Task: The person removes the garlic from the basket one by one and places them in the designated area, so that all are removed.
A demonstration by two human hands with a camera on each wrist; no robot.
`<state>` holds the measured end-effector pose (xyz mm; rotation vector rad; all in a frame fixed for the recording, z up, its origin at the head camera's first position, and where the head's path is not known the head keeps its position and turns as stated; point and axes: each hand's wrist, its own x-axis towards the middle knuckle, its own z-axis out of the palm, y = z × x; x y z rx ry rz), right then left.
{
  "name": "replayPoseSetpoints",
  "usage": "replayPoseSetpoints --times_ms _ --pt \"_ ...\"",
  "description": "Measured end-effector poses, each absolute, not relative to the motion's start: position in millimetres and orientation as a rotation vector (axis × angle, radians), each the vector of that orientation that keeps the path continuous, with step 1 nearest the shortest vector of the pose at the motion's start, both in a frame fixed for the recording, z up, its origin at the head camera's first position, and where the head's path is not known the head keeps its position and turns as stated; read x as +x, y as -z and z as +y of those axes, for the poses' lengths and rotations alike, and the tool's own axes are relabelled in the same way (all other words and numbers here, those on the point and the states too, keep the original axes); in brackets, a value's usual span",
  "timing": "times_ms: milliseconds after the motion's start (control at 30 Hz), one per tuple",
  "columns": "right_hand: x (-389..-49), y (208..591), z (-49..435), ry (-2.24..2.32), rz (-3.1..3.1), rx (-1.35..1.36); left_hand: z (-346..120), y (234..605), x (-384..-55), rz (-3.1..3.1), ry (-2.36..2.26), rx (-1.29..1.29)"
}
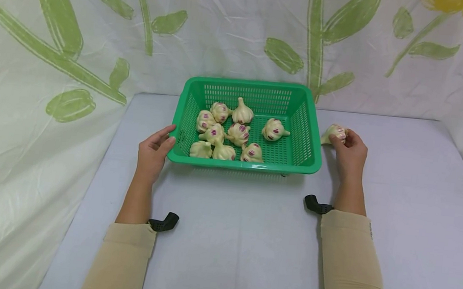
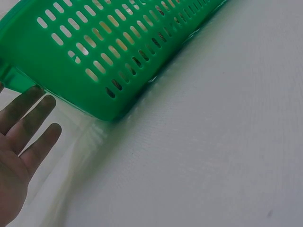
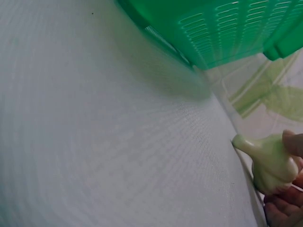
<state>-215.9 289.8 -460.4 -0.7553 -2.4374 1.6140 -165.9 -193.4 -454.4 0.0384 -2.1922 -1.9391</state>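
Observation:
A green plastic basket (image 1: 244, 165) with slotted walls stands on the table, holding several garlic bulbs (image 1: 238, 134) with purple patches, mostly in its left half. One bulb (image 1: 274, 130) lies apart from them on the right. My left hand (image 1: 151, 153) touches the basket's left end, its fingers fairly straight in the left wrist view. To the right of the basket, my right hand (image 1: 350, 158) pinches another garlic bulb (image 1: 336, 133) between thumb and fingers. In the right wrist view this bulb (image 3: 271, 163) is low at the tabletop, its stem pointing toward the basket side.
A white cloth (image 1: 238, 239) covers the table. Behind and at the sides hangs a white curtain (image 1: 225, 45) with green leaves and yellow flowers. Small black wrist-worn devices (image 1: 164, 222) show at both cuffs.

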Motion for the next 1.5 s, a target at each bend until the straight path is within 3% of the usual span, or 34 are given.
replayPoseSetpoints --times_ms 1500 --pt "-214.5 463.5 292.2 -1.653 -2.422 -0.723 -194.1 452.3 -164.4 -2.201 1.946 0.075"
